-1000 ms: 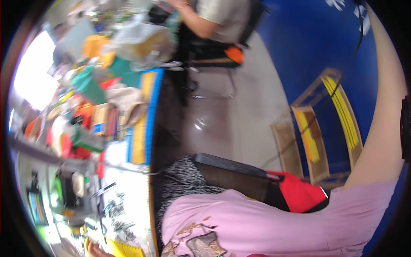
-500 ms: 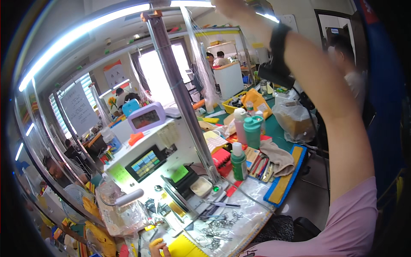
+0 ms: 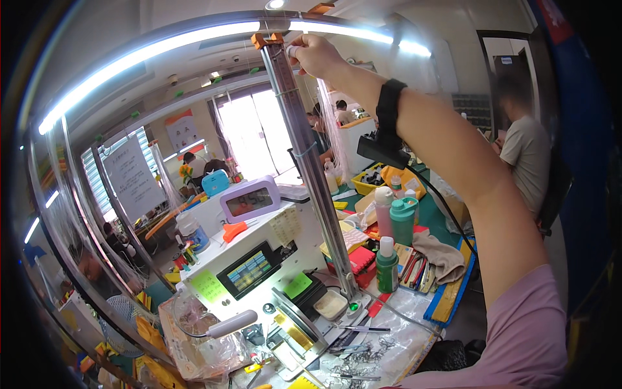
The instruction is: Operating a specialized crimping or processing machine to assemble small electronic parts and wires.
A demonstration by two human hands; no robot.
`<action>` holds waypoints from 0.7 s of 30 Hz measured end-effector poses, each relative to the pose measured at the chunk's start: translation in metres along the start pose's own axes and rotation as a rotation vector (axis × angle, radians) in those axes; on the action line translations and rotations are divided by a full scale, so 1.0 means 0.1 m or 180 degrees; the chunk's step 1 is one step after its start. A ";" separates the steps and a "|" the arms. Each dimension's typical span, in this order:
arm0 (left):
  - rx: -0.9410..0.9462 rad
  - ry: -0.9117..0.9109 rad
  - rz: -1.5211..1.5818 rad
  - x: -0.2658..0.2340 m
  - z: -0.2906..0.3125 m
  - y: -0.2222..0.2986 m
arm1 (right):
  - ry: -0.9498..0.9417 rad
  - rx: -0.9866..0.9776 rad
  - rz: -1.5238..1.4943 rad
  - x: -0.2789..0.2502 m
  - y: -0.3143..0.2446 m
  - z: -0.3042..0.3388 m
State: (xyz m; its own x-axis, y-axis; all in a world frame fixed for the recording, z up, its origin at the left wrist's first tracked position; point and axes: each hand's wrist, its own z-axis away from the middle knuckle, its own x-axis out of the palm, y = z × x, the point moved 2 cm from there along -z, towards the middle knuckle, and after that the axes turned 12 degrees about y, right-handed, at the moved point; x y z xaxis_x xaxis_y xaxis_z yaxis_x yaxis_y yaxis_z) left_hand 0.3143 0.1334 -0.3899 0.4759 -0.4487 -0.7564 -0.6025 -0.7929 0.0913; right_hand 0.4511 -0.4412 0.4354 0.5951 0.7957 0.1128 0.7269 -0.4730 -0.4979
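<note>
My right hand (image 3: pixel 317 58) is raised high beside the top of an upright metal post (image 3: pixel 295 120). Its fingers are pinched together next to an orange clip (image 3: pixel 267 40) on the post; whatever they hold is too fine to make out. A whitish patch shows at the fingertips. Thin clear strands (image 3: pixel 332 123) hang behind and below this hand. Round the right wrist is a black strap (image 3: pixel 390 107) with a black box and a cable. Of my left hand, only what looks like a fingertip (image 3: pixel 262 387) shows at the bottom edge, near a yellow pad (image 3: pixel 302 383).
A white machine with a small screen (image 3: pixel 248 268) and a lit metal worktop stands ahead, a purple clock (image 3: pixel 251 198) on top. A grey lamp (image 3: pixel 232 323) reaches over it. Right of the post are bottles (image 3: pixel 387 266), pens and a cloth (image 3: pixel 438 256). Other people work farther off.
My right hand has come lower in the picture, to the post's top, and its fingers now show. My left hand has nearly left the bottom edge. The view has tilted and shifted.
</note>
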 end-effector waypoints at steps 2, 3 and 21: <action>0.0333 -0.0229 -0.0341 0.08 0.00 0.03 | -0.0077 -0.0113 -0.0150 -0.01 -0.01 0.04; 0.0322 -0.0228 -0.0343 0.08 0.04 0.05 | -0.0161 -0.0200 -0.0336 0.00 -0.03 0.07; -0.1121 0.1206 0.1863 -2.13 -2.32 2.23 | 0.0503 0.2948 -0.0627 -0.75 1.62 4.11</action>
State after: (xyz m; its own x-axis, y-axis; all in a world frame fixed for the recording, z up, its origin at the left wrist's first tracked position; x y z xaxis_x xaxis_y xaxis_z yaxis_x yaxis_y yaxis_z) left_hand 0.2276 -0.0439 -0.0583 0.3680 -0.8942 -0.2548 -0.6143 -0.4395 0.6553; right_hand 0.3835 -0.4217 -0.0074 0.5798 0.7366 0.3481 0.2997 0.2045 -0.9319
